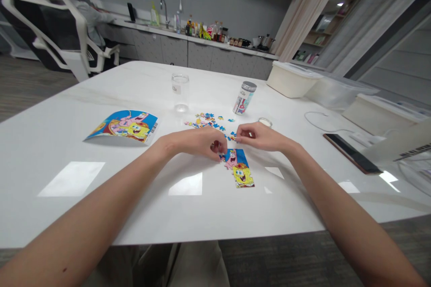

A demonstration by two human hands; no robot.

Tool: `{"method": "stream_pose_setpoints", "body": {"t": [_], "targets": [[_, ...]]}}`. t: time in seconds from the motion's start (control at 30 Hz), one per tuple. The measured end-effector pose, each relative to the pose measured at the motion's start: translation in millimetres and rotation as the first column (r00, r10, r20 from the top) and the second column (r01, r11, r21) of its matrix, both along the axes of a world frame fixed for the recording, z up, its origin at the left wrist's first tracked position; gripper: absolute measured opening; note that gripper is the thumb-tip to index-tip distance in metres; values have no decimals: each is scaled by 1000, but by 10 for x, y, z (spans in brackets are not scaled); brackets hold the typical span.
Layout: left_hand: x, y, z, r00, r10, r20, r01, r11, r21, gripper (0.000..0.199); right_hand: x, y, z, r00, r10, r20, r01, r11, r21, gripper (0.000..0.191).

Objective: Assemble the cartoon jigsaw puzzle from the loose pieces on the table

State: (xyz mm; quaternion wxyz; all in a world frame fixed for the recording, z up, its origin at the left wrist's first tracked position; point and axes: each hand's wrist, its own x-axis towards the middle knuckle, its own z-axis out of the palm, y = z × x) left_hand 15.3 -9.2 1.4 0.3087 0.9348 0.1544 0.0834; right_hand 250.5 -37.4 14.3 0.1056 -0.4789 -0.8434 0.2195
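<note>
A partly joined jigsaw puzzle [244,175] lies flat on the white table, showing a yellow cartoon sponge and a pink starfish on blue. At its upper left edge, my left hand [204,142] is closed, fingertips pinched on a small puzzle piece [222,158]. My right hand [258,136] pinches at a blue puzzle piece [232,136] just above the joined part. Beyond my left hand is a loose pile of puzzle pieces [206,119], partly hidden by it. To the left rests a curled picture sheet [129,125] with the same cartoon figures.
Behind the pieces stand an open transparent jar [181,94] and a lidded puzzle canister [244,98]. A round lid [265,122] lies behind my right hand. Rightward are storage boxes [292,80], a cable and a dark phone [352,153]. A person [90,20] sits far left.
</note>
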Motion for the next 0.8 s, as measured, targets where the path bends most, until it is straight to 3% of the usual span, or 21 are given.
{"method": "stream_pose_setpoints", "body": {"t": [0.07,0.1,0.17,0.33,0.63,0.8], "targets": [[-12,7,9,999,29,-22,-29,999,16,16,59,91,-64,975,-220,-7,218,958,184,23],[-14,7,14,999,32,-36,-30,999,35,15,81,131,-101,962,-273,5,265,937,230,21],[-10,0,25,999,11,-47,-7,997,82,12,104,187,-174,966,-258,25,243,935,260,19],[11,-32,39,1000,-28,-15,29,992,121,10,78,211,-305,986,-164,3,160,966,205,19],[92,-116,7,999,-11,-30,16,987,161,11,90,252,-349,963,-259,-73,259,966,0,18],[84,-90,-15,1000,2,2,-2,997,77,12,68,240,-317,935,-261,-239,249,965,-81,17]]}}
